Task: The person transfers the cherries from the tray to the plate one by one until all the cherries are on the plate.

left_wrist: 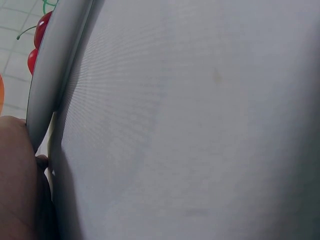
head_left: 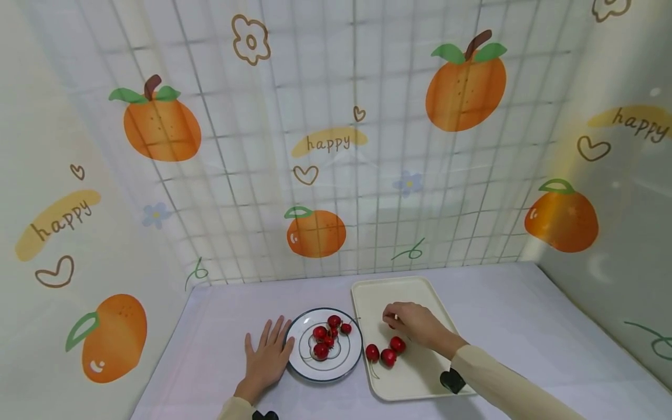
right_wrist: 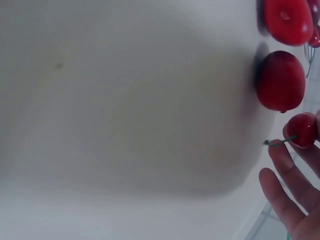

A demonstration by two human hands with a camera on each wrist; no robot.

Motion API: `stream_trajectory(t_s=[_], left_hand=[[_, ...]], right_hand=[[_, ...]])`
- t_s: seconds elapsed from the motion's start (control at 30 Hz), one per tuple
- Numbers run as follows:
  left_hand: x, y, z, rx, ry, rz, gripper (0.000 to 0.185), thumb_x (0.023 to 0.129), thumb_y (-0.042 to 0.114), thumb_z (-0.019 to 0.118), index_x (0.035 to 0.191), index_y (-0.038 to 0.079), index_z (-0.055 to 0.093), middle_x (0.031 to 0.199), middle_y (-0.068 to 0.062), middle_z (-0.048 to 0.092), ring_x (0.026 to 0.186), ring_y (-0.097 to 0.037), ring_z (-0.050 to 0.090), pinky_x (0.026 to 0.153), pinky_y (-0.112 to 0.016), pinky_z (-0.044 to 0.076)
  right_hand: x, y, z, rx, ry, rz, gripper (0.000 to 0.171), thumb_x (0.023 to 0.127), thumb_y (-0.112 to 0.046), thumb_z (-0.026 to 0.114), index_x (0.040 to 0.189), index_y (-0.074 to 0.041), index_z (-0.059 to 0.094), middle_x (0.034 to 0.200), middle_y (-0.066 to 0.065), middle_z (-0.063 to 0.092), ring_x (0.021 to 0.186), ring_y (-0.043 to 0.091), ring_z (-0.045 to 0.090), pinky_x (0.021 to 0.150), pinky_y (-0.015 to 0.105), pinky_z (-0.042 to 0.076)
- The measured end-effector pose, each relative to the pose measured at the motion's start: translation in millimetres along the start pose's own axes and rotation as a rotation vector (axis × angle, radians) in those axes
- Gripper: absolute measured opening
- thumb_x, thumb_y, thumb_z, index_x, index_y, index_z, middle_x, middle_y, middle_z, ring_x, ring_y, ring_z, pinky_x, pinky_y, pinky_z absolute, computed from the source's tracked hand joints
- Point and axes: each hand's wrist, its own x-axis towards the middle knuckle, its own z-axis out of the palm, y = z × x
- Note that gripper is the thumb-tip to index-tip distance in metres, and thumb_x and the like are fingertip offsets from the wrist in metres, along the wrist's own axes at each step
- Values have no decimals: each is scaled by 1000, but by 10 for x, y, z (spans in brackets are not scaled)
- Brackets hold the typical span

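Red cherries (head_left: 387, 353) on cream tray (head_left: 420, 379)

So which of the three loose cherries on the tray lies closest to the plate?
The leftmost cherry, beside the tray's left edge; the other two lie further right.

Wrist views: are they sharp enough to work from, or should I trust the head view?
Left wrist view: almost all blank table, with the plate rim soft and dark in shadow. Right wrist view: the tray is blurred, the cherries soft-edged. Head view: evenly lit and clear, though wide-angle bending curves the wall grid; both hands show plainly.
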Motion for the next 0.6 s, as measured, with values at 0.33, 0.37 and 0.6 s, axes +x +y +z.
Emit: stream_trajectory(t_s=[0.33, 0.37, 0.6], left_hand=[[41, -35, 49, 4, 4, -9, 61, 108, 55, 32, 161, 26, 35, 172, 2, 28, 163, -30, 15, 124, -72, -6], [37, -33, 44, 3, 4, -6, 60, 108, 54, 33, 161, 25, 35, 172, 2, 28, 163, -31, 15, 124, -73, -6], [29, -23, 23, 3, -6, -7, 61, 107, 53, 34, 162, 25, 34, 173, 0, 27, 163, -31, 15, 125, -72, -7]], right_hand=[[162, -51, 57, 60, 15, -89, 7, 97, -13, 69, 94, -9, 73, 86, -5, 68, 75, -1, 52, 67, 19, 50], [178, -59, 71, 65, 17, -95, 6, 97, -12, 69, 94, -9, 73, 87, -5, 68, 75, -1, 53, 67, 19, 51], [266, -196, 115, 86, 4, -87, 7, 95, -15, 72, 101, -10, 74, 95, 0, 70, 79, 4, 60, 70, 20, 55]])
